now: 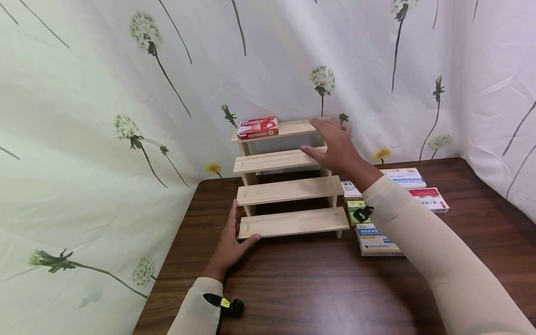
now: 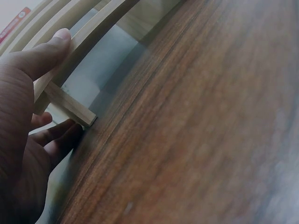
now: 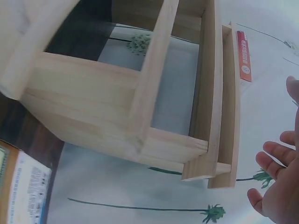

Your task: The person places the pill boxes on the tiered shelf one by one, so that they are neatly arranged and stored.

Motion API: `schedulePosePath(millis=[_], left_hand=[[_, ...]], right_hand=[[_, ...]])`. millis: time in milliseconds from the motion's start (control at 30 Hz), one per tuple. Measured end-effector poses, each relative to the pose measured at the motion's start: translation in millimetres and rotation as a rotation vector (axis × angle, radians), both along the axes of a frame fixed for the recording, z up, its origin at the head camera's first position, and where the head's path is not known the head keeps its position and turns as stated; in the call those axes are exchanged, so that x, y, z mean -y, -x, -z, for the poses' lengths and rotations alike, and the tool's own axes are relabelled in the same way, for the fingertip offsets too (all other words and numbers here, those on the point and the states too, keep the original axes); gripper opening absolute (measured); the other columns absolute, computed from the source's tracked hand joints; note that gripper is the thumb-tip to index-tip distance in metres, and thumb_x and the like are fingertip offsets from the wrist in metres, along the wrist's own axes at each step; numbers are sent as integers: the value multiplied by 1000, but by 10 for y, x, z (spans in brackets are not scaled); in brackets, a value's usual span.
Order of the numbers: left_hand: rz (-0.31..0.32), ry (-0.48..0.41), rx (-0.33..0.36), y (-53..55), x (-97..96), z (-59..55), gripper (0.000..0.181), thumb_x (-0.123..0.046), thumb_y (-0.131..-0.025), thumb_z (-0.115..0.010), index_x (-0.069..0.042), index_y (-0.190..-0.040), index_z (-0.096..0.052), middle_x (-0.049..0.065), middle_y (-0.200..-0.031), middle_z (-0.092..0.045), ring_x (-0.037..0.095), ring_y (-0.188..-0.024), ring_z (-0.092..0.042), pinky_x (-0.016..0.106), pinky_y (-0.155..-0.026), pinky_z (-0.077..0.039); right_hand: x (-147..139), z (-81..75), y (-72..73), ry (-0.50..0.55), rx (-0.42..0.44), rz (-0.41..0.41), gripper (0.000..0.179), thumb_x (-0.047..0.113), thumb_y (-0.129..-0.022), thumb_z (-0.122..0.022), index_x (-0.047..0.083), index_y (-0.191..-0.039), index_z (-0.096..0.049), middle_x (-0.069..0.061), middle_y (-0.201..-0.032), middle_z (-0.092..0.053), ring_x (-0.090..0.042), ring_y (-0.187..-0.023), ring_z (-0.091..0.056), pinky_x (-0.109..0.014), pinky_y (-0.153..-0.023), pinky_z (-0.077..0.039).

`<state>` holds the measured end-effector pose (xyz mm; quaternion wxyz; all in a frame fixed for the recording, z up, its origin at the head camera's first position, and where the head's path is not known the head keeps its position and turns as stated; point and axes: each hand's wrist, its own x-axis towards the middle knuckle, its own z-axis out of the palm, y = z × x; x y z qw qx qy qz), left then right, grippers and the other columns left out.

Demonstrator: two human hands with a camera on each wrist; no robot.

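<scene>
A pale wooden stepped display rack (image 1: 289,190) stands on the table. At its lower left corner is my left hand (image 1: 231,239). In the left wrist view its thumb lies on the lowest board (image 2: 93,35) while the fingers go round the outside of the leg (image 2: 70,103), so the hand grips this corner. Over the right end of the upper steps hovers my right hand (image 1: 337,144), fingers spread and holding nothing. The right wrist view shows that hand (image 3: 280,177) apart from the boards. A red and white medicine box (image 1: 258,128) lies on the top step's left end.
Right of the rack, several medicine boxes lie on the table: a blue and white box (image 1: 374,242), a green box (image 1: 353,209) and a red and white box (image 1: 433,200). My right forearm partly covers the group. A flower-print cloth (image 1: 268,83) hangs behind the brown table (image 1: 301,279).
</scene>
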<state>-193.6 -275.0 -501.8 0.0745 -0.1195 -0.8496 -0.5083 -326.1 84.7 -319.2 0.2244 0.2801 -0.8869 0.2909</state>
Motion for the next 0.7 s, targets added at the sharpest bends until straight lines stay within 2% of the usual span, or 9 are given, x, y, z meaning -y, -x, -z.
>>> schedulePosePath(millis=[200,367,533,700], left_hand=[[-7,-8,10,2,-10,-23,124,-25,-95,-89,-43,-175,3,19,-174,-37,38,-150,-55,58,-116,-48],[-1,-10,17,4,-21,-25,125,-25,-95,-89,-43,-175,4,21,-174,-37,40,-151,-54,59,-117,-47],[-12,-5,24,-5,-13,-14,125,-27,-94,-89,-44,-175,4,22,-174,-36,41,-152,-52,62,-118,-45],[-16,-3,37,-10,-10,-2,125,-29,-94,-89,-45,-175,4,22,-174,-36,42,-150,-54,62,-117,-47]], right_hand=[[-235,104,-102,56,82,-17,80,40,-103,-77,11,-169,-43,-15,-174,-43,-41,-163,-35,-75,-122,-19],[-472,210,-193,91,76,1,78,34,-102,-78,10,-168,-44,-19,-174,-42,-44,-162,-35,-77,-120,-22],[-661,260,-289,127,62,13,79,30,-100,-81,10,-167,-46,-22,-172,-43,-47,-161,-36,-79,-123,-24],[-853,297,-405,134,115,20,80,32,-101,-80,13,-170,-42,-21,-175,-38,-47,-163,-32,-80,-124,-24]])
